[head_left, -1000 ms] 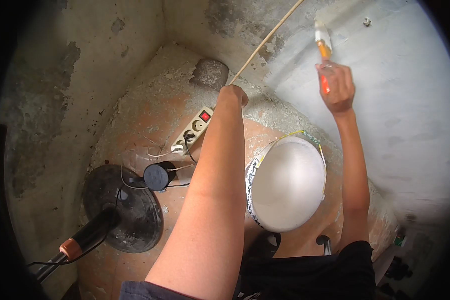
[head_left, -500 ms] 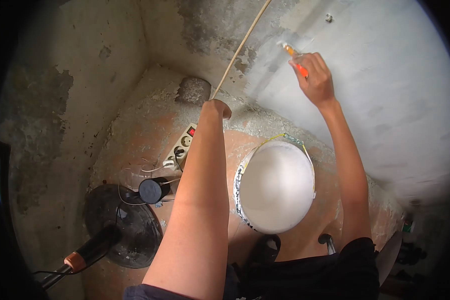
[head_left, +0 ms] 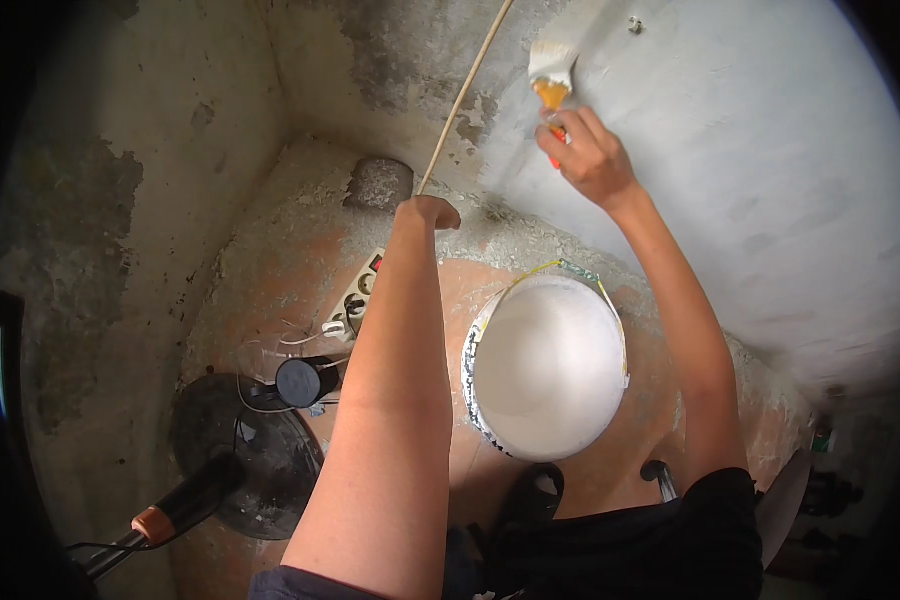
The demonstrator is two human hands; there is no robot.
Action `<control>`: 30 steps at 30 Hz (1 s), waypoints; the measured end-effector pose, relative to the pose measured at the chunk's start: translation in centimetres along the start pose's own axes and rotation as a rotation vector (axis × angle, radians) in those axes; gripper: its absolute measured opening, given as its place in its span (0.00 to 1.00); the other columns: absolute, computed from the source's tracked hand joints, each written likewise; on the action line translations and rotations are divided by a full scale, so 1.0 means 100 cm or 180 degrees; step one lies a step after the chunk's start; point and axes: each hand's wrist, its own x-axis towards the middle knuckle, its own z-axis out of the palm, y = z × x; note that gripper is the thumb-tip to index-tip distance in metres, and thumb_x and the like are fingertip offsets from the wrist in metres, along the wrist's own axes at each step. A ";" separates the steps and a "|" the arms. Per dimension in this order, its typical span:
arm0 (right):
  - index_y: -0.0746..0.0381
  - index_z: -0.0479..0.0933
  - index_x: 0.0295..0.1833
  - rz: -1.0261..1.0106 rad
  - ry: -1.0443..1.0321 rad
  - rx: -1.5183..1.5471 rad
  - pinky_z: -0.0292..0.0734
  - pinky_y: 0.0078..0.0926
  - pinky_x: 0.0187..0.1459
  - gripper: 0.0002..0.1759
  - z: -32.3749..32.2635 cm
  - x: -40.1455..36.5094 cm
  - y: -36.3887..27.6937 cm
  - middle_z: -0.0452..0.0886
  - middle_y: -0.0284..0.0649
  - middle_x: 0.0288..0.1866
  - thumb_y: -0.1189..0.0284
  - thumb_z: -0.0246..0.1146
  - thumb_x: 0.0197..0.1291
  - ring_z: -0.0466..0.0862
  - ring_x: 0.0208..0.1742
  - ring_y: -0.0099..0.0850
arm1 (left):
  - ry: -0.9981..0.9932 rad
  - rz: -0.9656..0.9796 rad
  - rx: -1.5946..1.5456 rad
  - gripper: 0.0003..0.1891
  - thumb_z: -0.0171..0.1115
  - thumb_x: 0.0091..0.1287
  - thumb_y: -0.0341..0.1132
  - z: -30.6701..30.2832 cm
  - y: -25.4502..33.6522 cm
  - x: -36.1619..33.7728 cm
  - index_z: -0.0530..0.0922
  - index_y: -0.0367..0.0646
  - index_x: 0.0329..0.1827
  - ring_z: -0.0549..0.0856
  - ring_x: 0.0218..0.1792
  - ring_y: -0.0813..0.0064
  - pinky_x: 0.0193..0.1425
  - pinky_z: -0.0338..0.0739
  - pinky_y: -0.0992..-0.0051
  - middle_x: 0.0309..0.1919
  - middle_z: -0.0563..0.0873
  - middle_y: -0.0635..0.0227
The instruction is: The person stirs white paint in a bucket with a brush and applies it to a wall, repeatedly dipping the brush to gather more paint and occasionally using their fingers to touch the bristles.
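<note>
While right hand wraps fingers tight round orange handle of paintbrush, bristles lie against white-painted wall. Left hand clenched on lower end of stick, which slants up along wall. Bucket of white paint on floor, between both arms. Power strip just left of left forearm, near black fan base.

The reddish floor carries a paint bucket, power strip and black stand base.
</note>
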 end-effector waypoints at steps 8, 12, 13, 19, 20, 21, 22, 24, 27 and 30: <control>0.63 0.76 0.33 0.0672 -0.0462 0.1293 0.77 0.29 0.38 0.05 0.021 -0.016 -0.029 0.78 0.37 0.37 0.81 0.63 0.49 0.77 0.40 0.34 | 0.0122 -0.0014 0.0131 0.28 0.59 0.61 0.49 -0.004 -0.008 -0.005 0.73 0.39 0.59 0.85 0.31 0.71 0.38 0.81 0.70 0.40 0.84 0.61; 0.65 0.76 0.35 0.1016 -0.0254 0.1193 0.75 0.32 0.38 0.05 -0.002 -0.004 0.008 0.78 0.40 0.34 0.80 0.65 0.52 0.77 0.37 0.38 | 0.0112 -0.0032 0.0118 0.27 0.60 0.60 0.49 -0.003 -0.008 -0.004 0.74 0.40 0.57 0.85 0.30 0.72 0.35 0.81 0.71 0.37 0.84 0.61; 0.66 0.76 0.36 0.1102 -0.0129 0.0988 0.75 0.32 0.38 0.06 -0.014 0.003 0.019 0.78 0.40 0.33 0.79 0.65 0.52 0.77 0.36 0.39 | 0.0114 -0.0040 0.0079 0.27 0.59 0.60 0.49 -0.003 -0.009 -0.004 0.74 0.40 0.57 0.85 0.30 0.72 0.35 0.81 0.71 0.36 0.84 0.62; 0.63 0.76 0.33 0.0685 0.0667 0.0289 0.74 0.29 0.32 0.06 -0.074 0.036 0.043 0.78 0.38 0.29 0.79 0.68 0.50 0.77 0.30 0.35 | 0.0027 -0.0071 0.0198 0.24 0.59 0.58 0.48 -0.002 -0.002 -0.004 0.79 0.50 0.57 0.75 0.62 0.65 0.63 0.71 0.69 0.61 0.77 0.63; 0.63 0.76 0.32 0.0558 0.0792 0.0282 0.74 0.28 0.31 0.06 -0.080 0.036 0.046 0.79 0.38 0.29 0.80 0.68 0.51 0.77 0.29 0.34 | 0.0022 -0.0073 0.0195 0.24 0.59 0.58 0.48 -0.002 -0.002 -0.004 0.79 0.50 0.57 0.75 0.62 0.65 0.63 0.71 0.69 0.61 0.77 0.63; 0.63 0.76 0.32 0.0427 0.0922 0.0273 0.74 0.27 0.30 0.06 -0.083 0.035 0.048 0.79 0.38 0.29 0.80 0.68 0.51 0.77 0.29 0.33 | -0.0002 -0.0086 0.0223 0.24 0.58 0.59 0.48 -0.003 -0.001 -0.005 0.78 0.50 0.57 0.75 0.62 0.65 0.63 0.70 0.69 0.62 0.76 0.63; 0.63 0.76 0.32 0.0405 0.0902 0.0246 0.74 0.26 0.28 0.06 -0.083 0.029 0.049 0.80 0.38 0.32 0.81 0.67 0.49 0.77 0.29 0.31 | -0.0028 -0.0097 0.0248 0.24 0.58 0.59 0.48 -0.003 -0.001 -0.005 0.78 0.50 0.58 0.75 0.63 0.66 0.63 0.69 0.69 0.62 0.76 0.63; 0.62 0.76 0.32 0.0235 0.0524 -0.0123 0.75 0.24 0.28 0.07 -0.073 0.010 0.038 0.80 0.38 0.33 0.81 0.67 0.47 0.77 0.30 0.30 | -0.0008 -0.0068 0.0270 0.24 0.58 0.59 0.48 -0.002 -0.002 -0.002 0.78 0.50 0.58 0.75 0.63 0.65 0.63 0.70 0.69 0.62 0.76 0.63; 0.61 0.76 0.32 -0.0106 -0.0172 -0.0673 0.77 0.21 0.28 0.08 -0.047 -0.023 0.014 0.79 0.38 0.36 0.81 0.65 0.43 0.76 0.32 0.29 | 0.0058 -0.0045 0.0284 0.24 0.58 0.59 0.48 -0.003 -0.002 -0.003 0.78 0.49 0.58 0.75 0.62 0.66 0.63 0.70 0.70 0.62 0.76 0.63; 0.60 0.75 0.32 0.0145 -0.0534 -0.0159 0.79 0.22 0.28 0.07 -0.028 -0.047 -0.006 0.77 0.37 0.35 0.81 0.63 0.45 0.76 0.35 0.29 | 0.0127 -0.0110 0.0208 0.24 0.59 0.59 0.48 -0.002 -0.004 -0.004 0.78 0.49 0.57 0.76 0.62 0.66 0.63 0.71 0.70 0.61 0.76 0.63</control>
